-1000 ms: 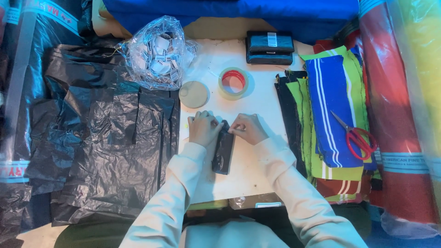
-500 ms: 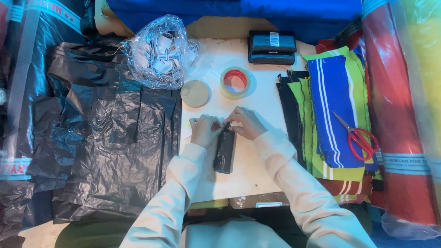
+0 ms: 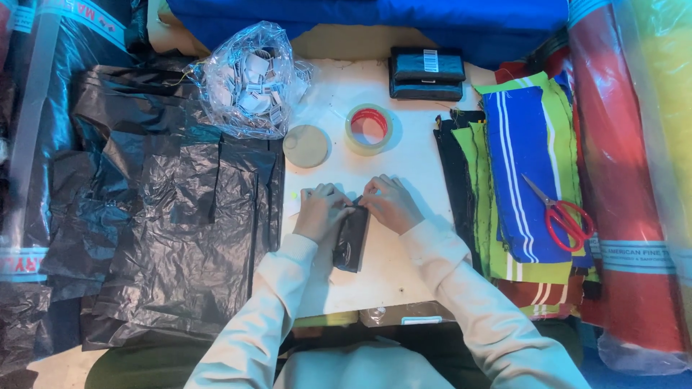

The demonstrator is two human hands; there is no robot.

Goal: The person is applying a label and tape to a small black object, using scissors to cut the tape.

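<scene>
- At the middle of the white table (image 3: pixel 404 144), I see the left hand (image 3: pixel 321 212) and right hand (image 3: pixel 389 204) both pinching the top end of a small dark pouch (image 3: pixel 352 238) lying flat.
- Looks mid-job to me: one pouch in hand, two finished-looking dark packs (image 3: pixel 427 73) stacked at the far edge.
- Around it: tape roll (image 3: pixel 368 129), round lid (image 3: pixel 305 146), bag of labels (image 3: pixel 249 79), black plastic sheets (image 3: pixel 166 216), striped fabric pile (image 3: pixel 522 173), red scissors (image 3: pixel 562 216) (a crowded bench).
</scene>
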